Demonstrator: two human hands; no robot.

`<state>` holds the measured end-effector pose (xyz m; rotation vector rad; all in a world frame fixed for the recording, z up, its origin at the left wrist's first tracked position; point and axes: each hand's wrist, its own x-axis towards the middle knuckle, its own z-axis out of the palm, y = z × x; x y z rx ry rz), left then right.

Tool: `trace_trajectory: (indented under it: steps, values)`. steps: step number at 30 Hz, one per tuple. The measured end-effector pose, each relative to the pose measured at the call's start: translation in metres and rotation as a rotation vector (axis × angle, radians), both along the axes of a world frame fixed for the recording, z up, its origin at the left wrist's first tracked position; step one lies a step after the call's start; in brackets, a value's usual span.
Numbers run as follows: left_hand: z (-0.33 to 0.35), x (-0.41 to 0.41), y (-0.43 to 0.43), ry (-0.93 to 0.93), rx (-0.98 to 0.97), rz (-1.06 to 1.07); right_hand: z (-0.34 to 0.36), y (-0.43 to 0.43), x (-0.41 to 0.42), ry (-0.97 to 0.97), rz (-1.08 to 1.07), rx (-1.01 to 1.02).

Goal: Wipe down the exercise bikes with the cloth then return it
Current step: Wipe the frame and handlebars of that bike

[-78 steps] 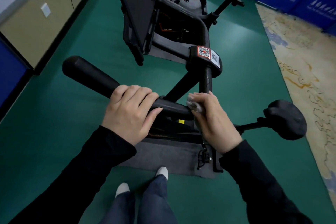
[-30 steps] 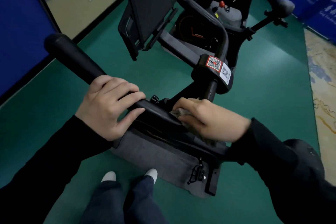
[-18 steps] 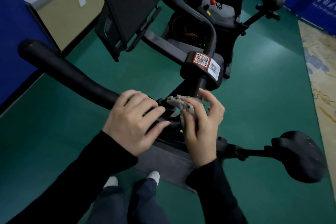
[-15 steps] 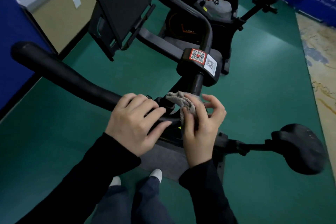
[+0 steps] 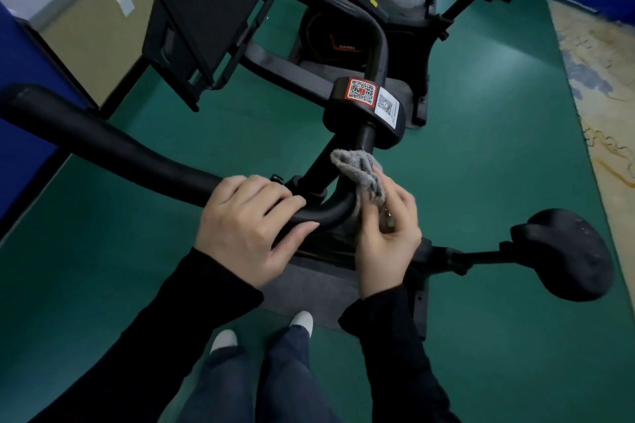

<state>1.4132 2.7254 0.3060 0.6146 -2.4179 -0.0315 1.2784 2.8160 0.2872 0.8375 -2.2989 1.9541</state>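
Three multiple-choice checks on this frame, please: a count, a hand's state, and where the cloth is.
1. QR stickers in view: A one; B two; C four.
2. The left hand: A hangs free; B grips the handlebar; C lies flat and open.
3. The cloth is: A under the left hand; B over the QR stickers; C in the right hand, at the handlebar's bend.
Answers: B, a red-framed and a white sticker sit side by side; B, its fingers curl round the bar; C, the right hand pinches it by the bend.
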Motion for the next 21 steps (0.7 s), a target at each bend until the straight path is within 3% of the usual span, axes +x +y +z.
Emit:
trace_trajectory:
  steps: [11, 21]
  values:
    - [-0.003, 0.000, 0.001, 0.013, -0.027, 0.021, -0.015, -0.008, -0.007, -0.469, 0.035, -0.223]
    - [-0.007, -0.001, 0.001, 0.008, -0.055, 0.030, -0.022, -0.006, -0.010, -0.484, 0.068, -0.245]
